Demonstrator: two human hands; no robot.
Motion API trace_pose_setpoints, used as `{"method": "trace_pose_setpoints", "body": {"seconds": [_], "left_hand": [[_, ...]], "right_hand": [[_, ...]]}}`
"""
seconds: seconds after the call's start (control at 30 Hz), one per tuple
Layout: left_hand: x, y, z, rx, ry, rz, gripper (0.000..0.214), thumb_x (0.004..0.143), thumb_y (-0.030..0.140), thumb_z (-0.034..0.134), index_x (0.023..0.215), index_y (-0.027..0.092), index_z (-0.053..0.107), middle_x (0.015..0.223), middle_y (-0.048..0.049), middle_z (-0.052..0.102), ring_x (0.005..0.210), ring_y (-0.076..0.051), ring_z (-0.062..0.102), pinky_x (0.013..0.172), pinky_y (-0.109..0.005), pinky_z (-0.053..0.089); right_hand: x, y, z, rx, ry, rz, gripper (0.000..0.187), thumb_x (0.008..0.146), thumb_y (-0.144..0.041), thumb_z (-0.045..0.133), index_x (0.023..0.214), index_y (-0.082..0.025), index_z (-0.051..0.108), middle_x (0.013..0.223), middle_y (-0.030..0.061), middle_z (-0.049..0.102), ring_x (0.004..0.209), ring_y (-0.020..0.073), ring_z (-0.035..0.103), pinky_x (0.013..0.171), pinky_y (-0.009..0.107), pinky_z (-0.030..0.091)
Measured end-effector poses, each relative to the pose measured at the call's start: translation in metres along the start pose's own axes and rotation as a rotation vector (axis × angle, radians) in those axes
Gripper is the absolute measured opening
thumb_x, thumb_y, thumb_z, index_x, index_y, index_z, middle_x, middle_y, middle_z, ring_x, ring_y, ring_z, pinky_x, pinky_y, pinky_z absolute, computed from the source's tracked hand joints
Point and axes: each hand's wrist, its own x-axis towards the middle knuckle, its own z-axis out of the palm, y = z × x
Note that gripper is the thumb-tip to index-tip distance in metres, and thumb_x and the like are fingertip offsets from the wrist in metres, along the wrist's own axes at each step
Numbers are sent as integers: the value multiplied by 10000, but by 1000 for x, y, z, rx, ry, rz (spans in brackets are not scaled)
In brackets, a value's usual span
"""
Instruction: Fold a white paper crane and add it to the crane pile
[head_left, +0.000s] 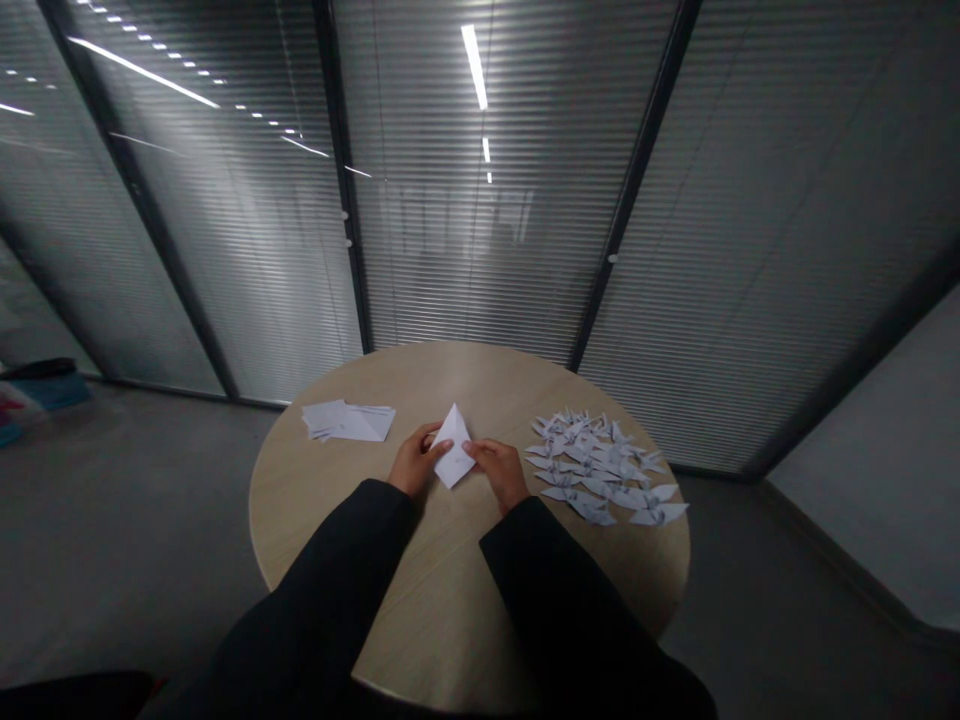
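A folded sheet of white paper (453, 462), diamond-shaped with a point toward the far side, is held up between my two hands over the middle of the table. My left hand (415, 461) pinches its left edge, thumb on the near face and fingers behind. On the opposite edge, my right hand (501, 470) grips it the same way, thumb on top. To the right lie several folded paper cranes (589, 462), packed close together. A small stack of white paper sheets (360, 423) is spread on the left.
The round wooden table (315, 510) stands close to a glass partition (487, 270) with blinds and dark frames. A white wall (900, 480) rises on the right. On the floor at far left sits a blue and white bag-like item (49, 388).
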Motion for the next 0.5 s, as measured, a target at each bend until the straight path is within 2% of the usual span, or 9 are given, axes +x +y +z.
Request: {"method": "trace_pose_setpoints", "body": {"seconds": [0.13, 0.5], "left_hand": [[0, -2, -1, 18, -32, -18, 490, 532, 343, 819, 920, 111, 631, 792, -50, 712, 710, -184, 652, 674, -299, 497], [-2, 0, -1, 37, -28, -70, 519, 487, 343, 848, 895, 112, 626, 697, -41, 711, 631, -179, 651, 628, -294, 494]], "right_hand": [[0, 2, -2, -7, 17, -36, 287, 634, -464, 722, 704, -186, 724, 688, 28, 701, 670, 202, 634, 648, 307, 502], [0, 1, -1, -99, 61, -63, 242, 653, -423, 695, 652, -181, 695, 623, 4, 667, 595, 158, 577, 557, 256, 412]]}}
